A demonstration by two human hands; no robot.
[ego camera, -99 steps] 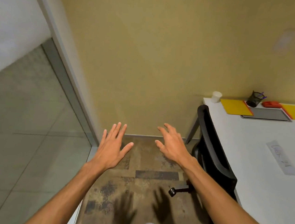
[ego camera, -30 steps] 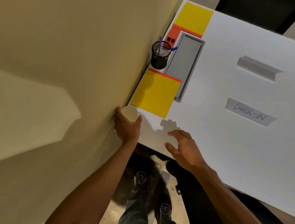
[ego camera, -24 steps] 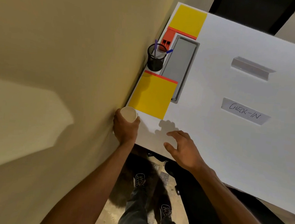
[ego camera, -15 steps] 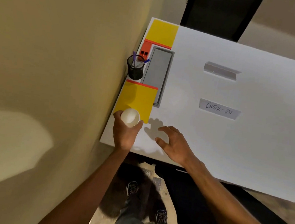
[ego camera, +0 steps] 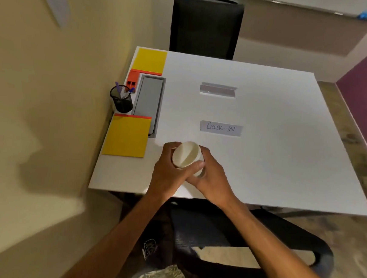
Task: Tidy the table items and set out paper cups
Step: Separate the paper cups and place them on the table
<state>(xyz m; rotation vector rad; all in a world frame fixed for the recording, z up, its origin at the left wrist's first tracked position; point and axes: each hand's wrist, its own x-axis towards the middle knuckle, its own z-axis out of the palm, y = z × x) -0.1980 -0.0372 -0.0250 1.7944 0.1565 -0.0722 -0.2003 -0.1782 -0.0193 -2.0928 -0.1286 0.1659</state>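
A white paper cup stack point(ego camera: 186, 154) is held above the near part of the white table point(ego camera: 277, 147), tilted with its rim toward me. My left hand point(ego camera: 168, 170) wraps the upper cup. My right hand point(ego camera: 210, 176) grips the lower end of the stack from the right. A second rim shows below the first at the right. Two yellow pads lie along the table's left edge, one near point(ego camera: 126, 136) and one far point(ego camera: 149, 61). A black mesh pen holder point(ego camera: 121, 99) stands between them by the wall.
A grey tray point(ego camera: 148, 101) and an orange item point(ego camera: 132, 80) sit beside the pen holder. A "CHECK-IN" paper sign point(ego camera: 221, 128) and a folded clear stand point(ego camera: 218, 89) lie mid-table. One black chair point(ego camera: 207, 25) stands beyond the table, another point(ego camera: 235, 243) under its near edge. Wall at left.
My left hand lifted the cup from the table's left corner and carried it right, over the table. My right hand came up and closed on it. The view swung to face the table.
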